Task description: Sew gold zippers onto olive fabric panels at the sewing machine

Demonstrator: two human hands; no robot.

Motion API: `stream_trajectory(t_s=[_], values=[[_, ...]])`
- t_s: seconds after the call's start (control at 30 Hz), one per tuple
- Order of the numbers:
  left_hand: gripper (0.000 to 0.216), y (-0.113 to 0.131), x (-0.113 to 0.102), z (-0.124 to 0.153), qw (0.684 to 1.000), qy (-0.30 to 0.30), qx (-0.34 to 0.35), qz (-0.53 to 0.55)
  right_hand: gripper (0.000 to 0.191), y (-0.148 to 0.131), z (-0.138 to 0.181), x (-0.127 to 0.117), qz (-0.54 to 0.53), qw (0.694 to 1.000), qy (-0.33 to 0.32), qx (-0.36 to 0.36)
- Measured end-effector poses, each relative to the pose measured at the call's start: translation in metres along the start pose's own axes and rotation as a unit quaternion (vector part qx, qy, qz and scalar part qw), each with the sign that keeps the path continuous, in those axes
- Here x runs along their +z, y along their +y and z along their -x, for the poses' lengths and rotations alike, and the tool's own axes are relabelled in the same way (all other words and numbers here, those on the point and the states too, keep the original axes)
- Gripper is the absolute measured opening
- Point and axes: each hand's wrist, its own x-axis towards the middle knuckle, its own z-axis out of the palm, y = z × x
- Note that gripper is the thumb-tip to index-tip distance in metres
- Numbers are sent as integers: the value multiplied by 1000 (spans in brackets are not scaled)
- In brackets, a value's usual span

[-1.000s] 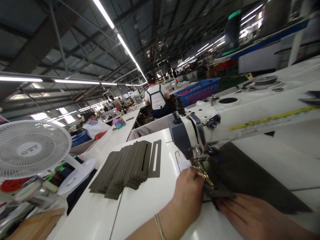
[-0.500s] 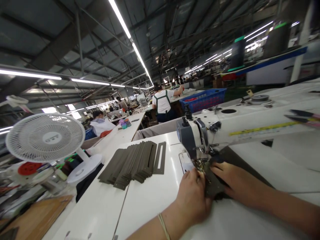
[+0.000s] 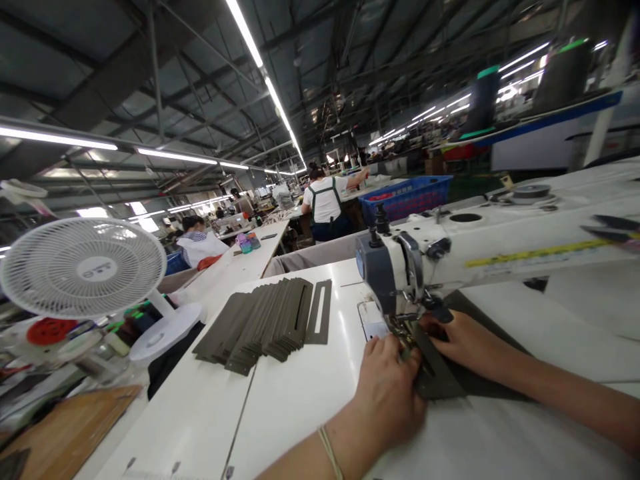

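A white sewing machine point(image 3: 500, 247) stands on the white table point(image 3: 300, 413). Dark olive fabric point(image 3: 445, 383) lies under its needle area. My left hand point(image 3: 393, 393) rests on the near edge of that fabric just left of the presser foot, fingers curled and pressing on it. My right hand point(image 3: 463, 343) lies on the fabric right beside the presser foot, fingers bent, holding the piece down. A fanned stack of olive slotted pieces point(image 3: 270, 323) lies on the table to the left of my hands.
A white desk fan point(image 3: 83, 270) stands at the left over cluttered items. A wooden board point(image 3: 60, 433) lies at the lower left. A blue basket point(image 3: 405, 197) sits behind the machine. Two other people work at tables farther back.
My right hand has moved from the near end of the fabric up to the presser foot. My left hand stayed by the needle, and the view shifted slightly.
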Motion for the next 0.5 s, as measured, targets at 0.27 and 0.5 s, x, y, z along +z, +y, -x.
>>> stream_trajectory(t_s=[0.27,0.5], values=[[37,1,-4,-6,999,-24,18,-21,25,-6,-5,6,117,982,4,149],[20,3,-4,-6,998,-36,14,-39,30,-15,-7,14,177,967,11,181]])
